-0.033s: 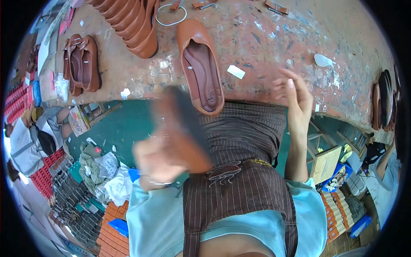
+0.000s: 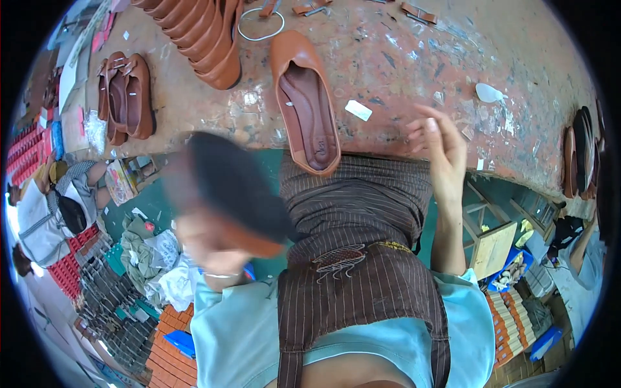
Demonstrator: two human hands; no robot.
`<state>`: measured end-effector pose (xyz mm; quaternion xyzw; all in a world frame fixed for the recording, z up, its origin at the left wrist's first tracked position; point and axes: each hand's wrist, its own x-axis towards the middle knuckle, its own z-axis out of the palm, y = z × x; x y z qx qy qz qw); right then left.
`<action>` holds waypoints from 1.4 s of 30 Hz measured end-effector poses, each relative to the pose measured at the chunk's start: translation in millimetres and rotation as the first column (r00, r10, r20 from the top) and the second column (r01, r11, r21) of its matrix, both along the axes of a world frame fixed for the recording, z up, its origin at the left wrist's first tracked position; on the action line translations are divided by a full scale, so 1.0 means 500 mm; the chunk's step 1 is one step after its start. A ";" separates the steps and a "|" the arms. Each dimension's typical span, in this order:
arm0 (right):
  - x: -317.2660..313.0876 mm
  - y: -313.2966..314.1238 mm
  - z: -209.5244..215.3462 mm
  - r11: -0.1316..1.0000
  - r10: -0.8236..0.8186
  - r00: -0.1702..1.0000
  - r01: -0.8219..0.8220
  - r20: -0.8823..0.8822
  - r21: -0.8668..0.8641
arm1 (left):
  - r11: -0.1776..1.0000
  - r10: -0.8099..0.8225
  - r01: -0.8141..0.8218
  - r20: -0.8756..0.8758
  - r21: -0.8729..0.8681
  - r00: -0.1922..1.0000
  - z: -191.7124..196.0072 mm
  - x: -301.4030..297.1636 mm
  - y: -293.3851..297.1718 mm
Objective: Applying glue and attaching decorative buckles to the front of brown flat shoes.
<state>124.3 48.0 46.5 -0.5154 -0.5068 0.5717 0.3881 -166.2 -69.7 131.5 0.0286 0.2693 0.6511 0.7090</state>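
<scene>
My left hand (image 2: 210, 244), smeared by motion, grips a brown slip-on shoe (image 2: 255, 242) in front of the table's edge. The shoe's black sole (image 2: 233, 184) faces up toward me. A second brown shoe (image 2: 302, 55) lies on the table, its opening up and its heel end at the near edge. My right hand (image 2: 446, 145) is raised by the table edge, right of that shoe, fingers loosely bent and apart, with nothing in it. Between the shoe on the table and my right hand lies a small white label (image 2: 358, 110).
The worn table (image 2: 388, 71) bears a stack of brown shoes (image 2: 194, 45), a white loop (image 2: 261, 26), a few shoes with bows (image 2: 129, 97) at left, a white piece (image 2: 489, 92) and dark shoes (image 2: 576, 152) at right. A wooden stool (image 2: 493, 249) stands below. Another person (image 2: 42, 213) is at far left.
My left hand has swung left with the shoe, and more of the black sole has turned into view. My right hand has shifted only slightly.
</scene>
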 end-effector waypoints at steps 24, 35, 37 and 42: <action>-0.023 -0.016 -0.046 0.954 -0.291 0.937 0.299 0.192 -0.010 | 0.925 -0.380 0.330 -0.431 -0.190 0.818 -0.088 0.207 0.220; 0.173 0.118 -0.131 0.814 -0.563 0.782 0.470 0.267 0.342 | 0.931 0.263 -0.234 0.071 -0.281 0.962 -0.278 0.285 0.307; 0.193 0.119 -0.147 0.784 -0.617 0.715 0.519 0.330 0.341 | 0.931 0.269 -0.219 0.142 -0.292 0.953 -0.280 0.298 0.305; 0.175 0.112 -0.134 0.834 -0.531 0.830 0.474 0.173 0.282 | 0.979 0.186 -0.154 0.288 -0.131 0.939 -0.295 0.281 0.282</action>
